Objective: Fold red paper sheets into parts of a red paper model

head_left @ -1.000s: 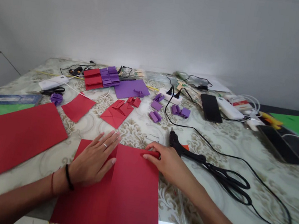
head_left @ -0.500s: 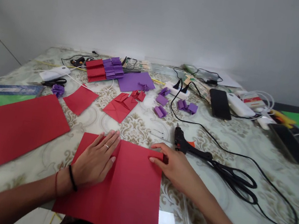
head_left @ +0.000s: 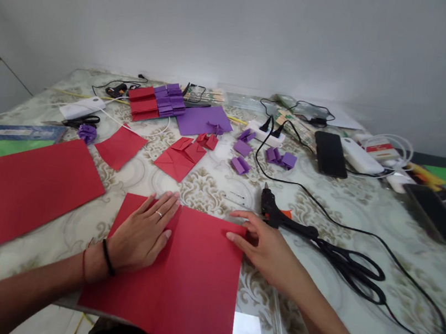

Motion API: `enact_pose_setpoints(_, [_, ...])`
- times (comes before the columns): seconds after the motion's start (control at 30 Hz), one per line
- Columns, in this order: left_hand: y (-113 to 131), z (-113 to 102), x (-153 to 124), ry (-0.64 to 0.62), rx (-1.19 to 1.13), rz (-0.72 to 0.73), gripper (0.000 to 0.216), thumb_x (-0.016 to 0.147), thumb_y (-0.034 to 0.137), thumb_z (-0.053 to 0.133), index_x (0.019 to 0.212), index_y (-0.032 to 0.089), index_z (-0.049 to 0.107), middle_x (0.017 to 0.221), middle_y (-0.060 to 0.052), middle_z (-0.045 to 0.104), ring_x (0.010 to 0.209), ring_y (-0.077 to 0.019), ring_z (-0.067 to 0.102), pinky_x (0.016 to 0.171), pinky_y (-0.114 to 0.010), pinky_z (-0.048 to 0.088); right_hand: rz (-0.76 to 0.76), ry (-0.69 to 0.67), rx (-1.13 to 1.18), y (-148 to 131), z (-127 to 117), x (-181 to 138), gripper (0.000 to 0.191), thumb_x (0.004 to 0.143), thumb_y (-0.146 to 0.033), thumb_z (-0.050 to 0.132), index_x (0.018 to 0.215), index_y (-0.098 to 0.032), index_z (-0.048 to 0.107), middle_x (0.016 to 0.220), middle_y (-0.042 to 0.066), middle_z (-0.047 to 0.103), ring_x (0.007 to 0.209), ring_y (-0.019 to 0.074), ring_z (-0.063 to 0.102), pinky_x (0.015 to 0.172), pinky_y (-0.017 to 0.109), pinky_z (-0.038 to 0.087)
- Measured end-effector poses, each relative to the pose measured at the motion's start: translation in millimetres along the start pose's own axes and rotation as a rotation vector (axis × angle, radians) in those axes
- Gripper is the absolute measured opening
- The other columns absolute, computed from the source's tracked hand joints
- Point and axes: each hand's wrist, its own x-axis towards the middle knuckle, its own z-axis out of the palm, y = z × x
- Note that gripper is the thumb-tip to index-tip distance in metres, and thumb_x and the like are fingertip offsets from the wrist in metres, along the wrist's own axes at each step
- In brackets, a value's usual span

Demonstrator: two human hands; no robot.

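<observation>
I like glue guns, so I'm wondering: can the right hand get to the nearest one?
Probably yes: the glue gun lies close beside the right hand, with nothing visible between them. The hand is at a corner of the red sheet, so it may have to leave that first.

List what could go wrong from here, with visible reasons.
The glue gun lies beside the right hand; if hot, it could burn it. The right arm might snag the black cord curving around the scissors. The red sheet under the left hand reaches past the front of the table, so a bump could crease it.
</observation>
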Motion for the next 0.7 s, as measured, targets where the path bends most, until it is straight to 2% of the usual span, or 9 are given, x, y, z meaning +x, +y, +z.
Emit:
enact_pose_setpoints(0.1, [-9, -4, 5, 0.006, 0.008, 0.014, 0.062, 0.103, 0.018, 0.038, 0.164, 0.010, 0.031, 0.173, -0.015, 0.030, 0.163, -0.0302, 0.019, 0.132, -0.053, 0.019, 0.007, -0.017, 0.158, -3, 3, 1, 0.049, 0.095, -0.039, 0.060, 0.142, -0.027, 0.052, 0.092, 0.002, 0.077, 0.084, 0.0245, 0.074, 0.074, 0.034, 0.053])
enact_pose_setpoints(0.27, [-8, -8, -1, 0.021, -0.012, 0.017, 0.061, 0.107, 0.020, 0.036, 0.166, 0.012, 0.025, 0.172, -0.013, 0.032, 0.163, -0.0259, 0.020, 0.132, -0.050, 0.022, 0.000, 0.111, -0.014, -9, 10, 2, 0.057, 0.093, -0.033, 0.061, 0.149, -0.025, 0.052, 0.071, -0.002, 0.067, 0.069, 0.0229, 0.066, 0.068, 0.033, 0.050])
enact_pose_setpoints(0.37, [-3, -5, -7, 0.019, -0.009, 0.026, 0.066, 0.105, 0.020, 0.039, 0.168, 0.012, 0.019, 0.173, -0.012, 0.031, 0.162, -0.0250, 0.023, 0.133, -0.049, 0.021, 0.018, 0.117, -0.086, -11, 11, -2, 0.060, 0.094, -0.033, 0.062, 0.152, -0.025, 0.051, 0.068, -0.003, 0.064, 0.065, 0.0222, 0.063, 0.065, 0.032, 0.047])
enact_pose_setpoints(0.7, [-2, -3, -7, 0.022, 0.041, 0.019, 0.061, 0.105, 0.018, 0.037, 0.165, 0.008, 0.029, 0.173, -0.012, 0.029, 0.163, -0.0238, 0.021, 0.133, -0.047, 0.019, 0.051, 0.073, -0.023, -6, 14, -12, 0.059, 0.095, -0.028, 0.061, 0.153, -0.028, 0.050, 0.094, 0.005, 0.080, 0.089, 0.0264, 0.076, 0.081, 0.038, 0.056])
